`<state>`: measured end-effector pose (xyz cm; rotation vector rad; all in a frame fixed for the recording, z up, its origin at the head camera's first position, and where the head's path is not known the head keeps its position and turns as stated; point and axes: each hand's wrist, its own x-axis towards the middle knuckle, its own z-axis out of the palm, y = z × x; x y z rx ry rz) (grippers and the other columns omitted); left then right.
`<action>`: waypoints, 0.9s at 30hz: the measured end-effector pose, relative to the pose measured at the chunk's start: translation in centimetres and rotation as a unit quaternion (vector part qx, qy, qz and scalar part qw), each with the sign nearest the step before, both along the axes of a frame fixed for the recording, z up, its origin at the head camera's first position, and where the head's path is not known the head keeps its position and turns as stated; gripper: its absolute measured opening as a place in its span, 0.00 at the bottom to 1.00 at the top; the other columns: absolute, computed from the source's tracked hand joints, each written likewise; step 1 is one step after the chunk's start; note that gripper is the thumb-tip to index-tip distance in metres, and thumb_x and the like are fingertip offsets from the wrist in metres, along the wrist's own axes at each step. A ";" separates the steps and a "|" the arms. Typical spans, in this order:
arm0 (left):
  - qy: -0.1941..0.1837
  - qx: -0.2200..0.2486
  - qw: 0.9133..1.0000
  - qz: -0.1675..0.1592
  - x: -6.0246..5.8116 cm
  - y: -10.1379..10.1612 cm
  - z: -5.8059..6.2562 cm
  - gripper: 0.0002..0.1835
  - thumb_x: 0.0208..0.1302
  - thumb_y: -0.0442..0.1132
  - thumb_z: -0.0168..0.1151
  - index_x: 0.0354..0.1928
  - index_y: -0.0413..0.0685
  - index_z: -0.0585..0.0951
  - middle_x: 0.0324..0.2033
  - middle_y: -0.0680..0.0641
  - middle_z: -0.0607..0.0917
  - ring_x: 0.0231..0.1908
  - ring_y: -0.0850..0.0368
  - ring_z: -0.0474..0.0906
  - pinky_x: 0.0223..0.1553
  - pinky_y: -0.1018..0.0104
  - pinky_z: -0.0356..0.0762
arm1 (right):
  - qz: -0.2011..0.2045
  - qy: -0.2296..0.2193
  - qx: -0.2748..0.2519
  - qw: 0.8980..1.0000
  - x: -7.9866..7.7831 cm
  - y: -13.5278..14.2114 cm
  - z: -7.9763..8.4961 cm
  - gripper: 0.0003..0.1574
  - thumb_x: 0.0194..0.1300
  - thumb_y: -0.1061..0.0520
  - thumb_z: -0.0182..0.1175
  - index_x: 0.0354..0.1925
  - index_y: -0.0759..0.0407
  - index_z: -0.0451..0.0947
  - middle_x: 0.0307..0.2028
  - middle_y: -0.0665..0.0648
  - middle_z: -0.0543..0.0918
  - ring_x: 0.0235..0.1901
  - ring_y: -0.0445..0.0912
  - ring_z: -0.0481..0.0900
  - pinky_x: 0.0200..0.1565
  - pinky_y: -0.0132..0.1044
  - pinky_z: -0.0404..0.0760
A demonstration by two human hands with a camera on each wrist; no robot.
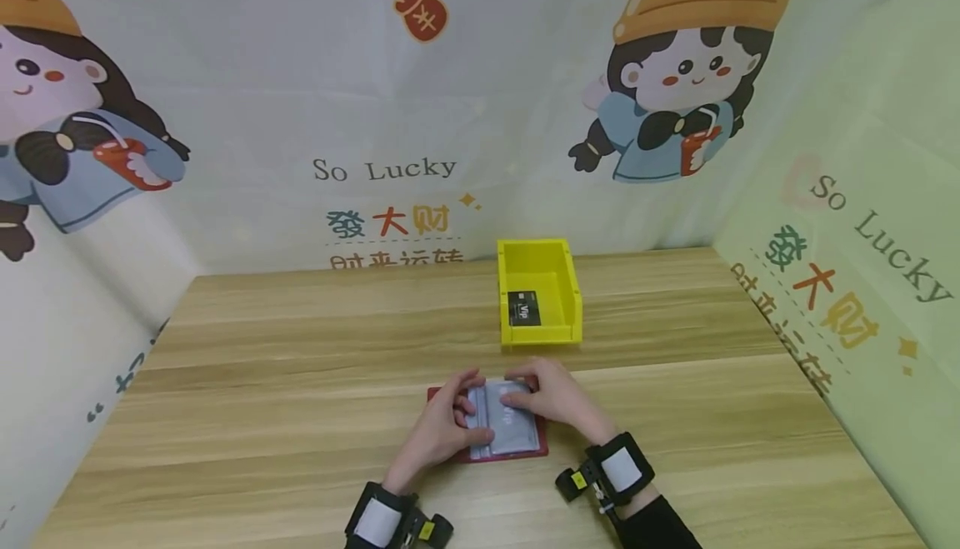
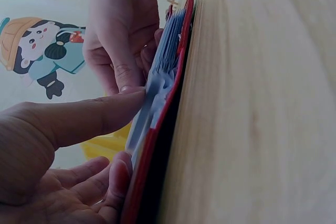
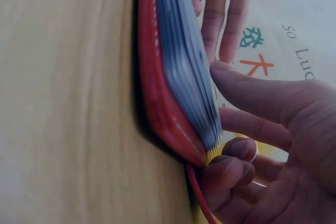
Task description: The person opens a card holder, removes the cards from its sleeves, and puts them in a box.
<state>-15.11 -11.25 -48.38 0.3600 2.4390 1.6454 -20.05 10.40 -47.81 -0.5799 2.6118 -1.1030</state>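
Note:
A red card holder (image 1: 544,441) lies opened flat on the wooden table, with a thick stack of clear plastic sleeves (image 1: 516,435) inside. My left hand (image 1: 441,426) is at its left side; the thumb presses on the sleeves while the fingers curl by the left edge, as the left wrist view shows. From the far right corner, my right hand (image 1: 557,391) grips the holder, its thumb on top of the sleeves and its fingertips (image 3: 223,174) against the edge. A thin red strap (image 3: 198,195) hangs by those fingers.
Behind the hands stands a yellow open-front bin (image 1: 542,336), and in it is a black card (image 1: 524,308) marked Vip. Printed cloth (image 1: 262,116) walls in the table (image 1: 285,416) at the back and sides.

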 end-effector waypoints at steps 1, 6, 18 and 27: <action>0.001 -0.001 1.000 -0.001 0.0 0.0 0.0 0.45 0.53 0.24 0.77 0.73 0.31 0.66 0.64 0.32 0.78 0.42 0.53 0.71 0.37 0.74 0.68 | -0.003 0.005 -0.001 1.000 0.1 0.1 -0.1 0.24 0.69 0.53 0.71 0.58 0.64 0.85 0.29 0.51 0.72 0.32 0.43 0.69 0.34 0.32 0.63; 0.004 -0.002 1.000 -0.004 0.1 0.0 -0.1 0.45 0.54 0.25 0.77 0.74 0.31 0.66 0.64 0.32 0.78 0.43 0.53 0.71 0.38 0.74 0.68 | -0.012 0.024 -0.009 1.000 0.3 0.4 -0.4 0.22 0.69 0.54 0.71 0.57 0.64 0.86 0.32 0.51 0.74 0.34 0.43 0.69 0.35 0.32 0.64; 0.006 -0.001 1.000 -0.003 0.0 -0.1 -0.2 0.45 0.54 0.24 0.77 0.74 0.31 0.66 0.65 0.31 0.78 0.43 0.53 0.71 0.39 0.73 0.69 | -0.033 0.058 -0.059 0.996 0.4 0.7 -1.0 0.18 0.68 0.55 0.72 0.51 0.65 0.88 0.31 0.52 0.74 0.33 0.43 0.68 0.36 0.31 0.64; 0.002 0.001 1.000 -0.003 -0.1 -0.2 -0.3 0.45 0.54 0.24 0.77 0.74 0.30 0.65 0.64 0.31 0.78 0.43 0.53 0.71 0.39 0.74 0.69 | -0.083 0.015 -0.122 0.989 0.6 0.7 -1.6 0.09 0.69 0.57 0.71 0.41 0.62 0.85 0.27 0.49 0.71 0.30 0.41 0.69 0.34 0.30 0.65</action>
